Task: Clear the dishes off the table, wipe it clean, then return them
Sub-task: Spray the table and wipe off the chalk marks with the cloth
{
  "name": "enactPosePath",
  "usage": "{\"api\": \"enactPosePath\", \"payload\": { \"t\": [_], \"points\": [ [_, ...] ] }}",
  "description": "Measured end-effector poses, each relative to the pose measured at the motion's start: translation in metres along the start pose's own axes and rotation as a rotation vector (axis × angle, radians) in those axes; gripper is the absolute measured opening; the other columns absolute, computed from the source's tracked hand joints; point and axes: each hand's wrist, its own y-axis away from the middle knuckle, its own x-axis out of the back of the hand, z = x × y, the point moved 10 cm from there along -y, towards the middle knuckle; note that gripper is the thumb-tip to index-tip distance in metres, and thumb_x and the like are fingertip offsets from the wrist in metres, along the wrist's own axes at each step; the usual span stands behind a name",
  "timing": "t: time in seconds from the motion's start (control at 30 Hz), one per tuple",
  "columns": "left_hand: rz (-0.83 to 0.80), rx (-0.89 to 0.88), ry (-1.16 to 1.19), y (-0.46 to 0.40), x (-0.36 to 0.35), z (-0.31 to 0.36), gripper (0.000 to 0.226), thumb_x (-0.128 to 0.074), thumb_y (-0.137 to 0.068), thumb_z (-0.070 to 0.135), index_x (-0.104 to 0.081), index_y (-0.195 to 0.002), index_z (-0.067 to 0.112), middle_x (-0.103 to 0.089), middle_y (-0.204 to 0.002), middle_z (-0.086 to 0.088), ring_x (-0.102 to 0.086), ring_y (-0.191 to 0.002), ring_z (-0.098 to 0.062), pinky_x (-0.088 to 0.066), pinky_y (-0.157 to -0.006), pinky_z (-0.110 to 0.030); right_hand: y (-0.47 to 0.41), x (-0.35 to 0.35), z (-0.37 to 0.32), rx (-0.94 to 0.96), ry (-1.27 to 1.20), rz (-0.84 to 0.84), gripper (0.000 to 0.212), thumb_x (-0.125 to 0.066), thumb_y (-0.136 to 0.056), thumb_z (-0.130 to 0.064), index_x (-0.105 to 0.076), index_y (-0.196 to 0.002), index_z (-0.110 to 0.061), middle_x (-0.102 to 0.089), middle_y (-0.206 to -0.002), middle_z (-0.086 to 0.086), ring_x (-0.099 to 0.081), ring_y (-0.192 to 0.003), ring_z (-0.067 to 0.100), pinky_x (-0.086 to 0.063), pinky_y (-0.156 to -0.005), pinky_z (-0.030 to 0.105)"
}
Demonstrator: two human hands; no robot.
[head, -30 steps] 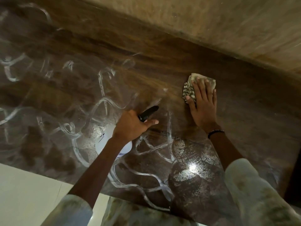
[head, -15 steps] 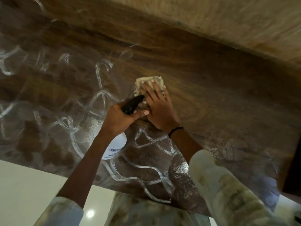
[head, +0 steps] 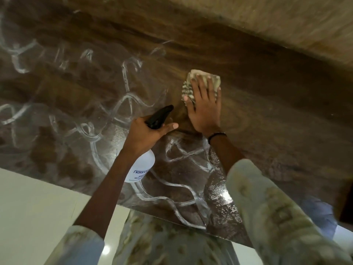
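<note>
Here, mid-frame, the right hand (head: pixel 205 109) presses flat on a folded cloth (head: pixel 203 81) atop the table (head: pixel 277 115); the left hand (head: pixel 147 134) grips a spray bottle (head: pixel 141 167).

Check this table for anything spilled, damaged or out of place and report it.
Nothing looks damaged. The table carries whitish streaks and wet patches left of and nearer than the cloth, seemingly unwiped spray. The right hand presses the cloth flat; the left hand grips the spray bottle.
</note>
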Motion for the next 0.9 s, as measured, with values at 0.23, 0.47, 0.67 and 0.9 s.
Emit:
{"api": "enactPosePath", "payload": {
  "t": [0.23,0.47,0.67,0.9],
  "points": [
    [-0.046,-0.041,-0.088,0.025,-0.008,-0.011,0.044,-0.08,-0.063,0.044,-0.072,-0.096,0.015,-0.067,-0.068,0.003,-0.06,-0.061,0.004,-0.041,-0.058,-0.005,0.059,-0.023,-0.052,0.365,0.028,-0.117,0.054,-0.032,-0.099,-0.043,-0.028,-0.15,-0.025,-0.025,-0.158,-0.003,-0.016,-0.147,0.023,-0.01,-0.119,0.048],
    [-0.122,-0.012,-0.096,0.056,-0.028,-0.037,0.027,-0.083,-0.066,0.034,-0.071,-0.078,0.013,-0.066,-0.066,0.008,-0.058,-0.057,0.006,-0.044,-0.062,-0.007,0.094,0.005,0.061,-0.012,-0.035,-0.038,0.055,-0.031,-0.099,-0.044,-0.022,-0.151,-0.027,-0.02,-0.159,-0.004,-0.01,-0.148,0.02,-0.01,-0.119,0.047],
    [-0.207,0.029,-0.195,0.077,-0.051,-0.064,0.034,-0.082,-0.064,0.043,-0.071,-0.078,0.014,-0.07,-0.068,-0.001,-0.065,-0.066,-0.011,-0.051,-0.068,-0.024,0.145,0.003,0.079,0.013,-0.015,-0.084,0.056,-0.028,-0.1,-0.045,-0.018,-0.152,-0.026,-0.015,-0.16,-0.005,-0.004,-0.149,0.018,-0.005,-0.119,0.044],
    [-0.205,-0.045,-0.286,0.091,-0.05,-0.073,0.033,-0.082,-0.063,0.045,-0.064,-0.066,0.018,-0.066,-0.061,0.004,-0.065,-0.062,-0.008,-0.047,-0.062,-0.019,0.152,0.001,0.083,0.01,0.0,-0.089,0.056,-0.026,-0.1,-0.045,-0.017,-0.152,-0.026,-0.014,-0.161,-0.005,-0.002,-0.149,0.018,-0.005,-0.119,0.046]
  ]
}}
